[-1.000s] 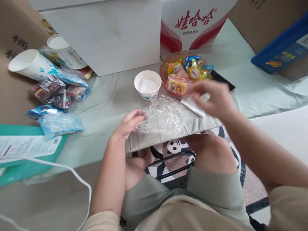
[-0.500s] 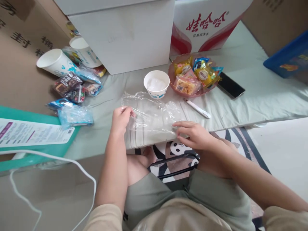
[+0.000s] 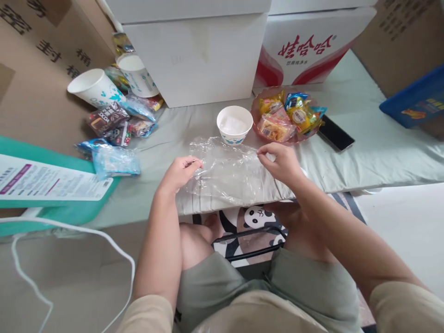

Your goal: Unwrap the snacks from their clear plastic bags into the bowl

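Head view: left hand (image 3: 178, 172) and right hand (image 3: 280, 161) each pinch an edge of the clear plastic sheet (image 3: 227, 169), lying at 6 o'clock of the paper bowl (image 3: 235, 125). Keep tension even; avoid tearing.

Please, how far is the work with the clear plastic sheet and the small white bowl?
Done: the plastic sheet lies spread on the table edge. In hand: the left hand and right hand pinch its two sides. Left: the white bowl behind it is not yet covered.
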Demonstrator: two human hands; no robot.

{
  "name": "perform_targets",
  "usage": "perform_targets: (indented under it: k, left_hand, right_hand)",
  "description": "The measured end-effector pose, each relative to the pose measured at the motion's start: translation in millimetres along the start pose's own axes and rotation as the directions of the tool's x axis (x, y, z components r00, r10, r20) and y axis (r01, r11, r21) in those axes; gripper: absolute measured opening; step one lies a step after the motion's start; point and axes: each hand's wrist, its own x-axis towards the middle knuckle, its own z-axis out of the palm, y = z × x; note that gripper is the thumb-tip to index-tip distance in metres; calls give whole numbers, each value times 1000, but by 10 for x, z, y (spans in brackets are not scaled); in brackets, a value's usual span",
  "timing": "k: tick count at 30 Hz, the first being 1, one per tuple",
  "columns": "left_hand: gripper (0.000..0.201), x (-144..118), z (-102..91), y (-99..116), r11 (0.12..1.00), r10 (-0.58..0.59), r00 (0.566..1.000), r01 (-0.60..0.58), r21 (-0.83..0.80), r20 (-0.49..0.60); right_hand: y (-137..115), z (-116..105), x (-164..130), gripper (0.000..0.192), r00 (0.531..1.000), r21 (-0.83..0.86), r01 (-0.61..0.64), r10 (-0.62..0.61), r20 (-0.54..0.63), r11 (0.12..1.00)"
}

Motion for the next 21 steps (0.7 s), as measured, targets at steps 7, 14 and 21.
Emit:
perform_targets:
  k: [7, 14, 21]
  left_hand:
    - [18, 6, 25, 78, 947, -144, 988, 124, -296, -46]
    - [19, -21, 26, 37, 990, -112, 993, 109, -86, -36]
    - [22, -27, 90, 156, 971, -205, 974, 191, -141, -93]
  right_hand:
    - [-324, -267, 2, 19, 979, 185, -112, 140, -147, 976]
    - [14, -237, 389, 24, 956, 318, -253, 287, -64, 914]
    - [-90, -363, 141, 28, 931, 246, -42, 127, -342, 968]
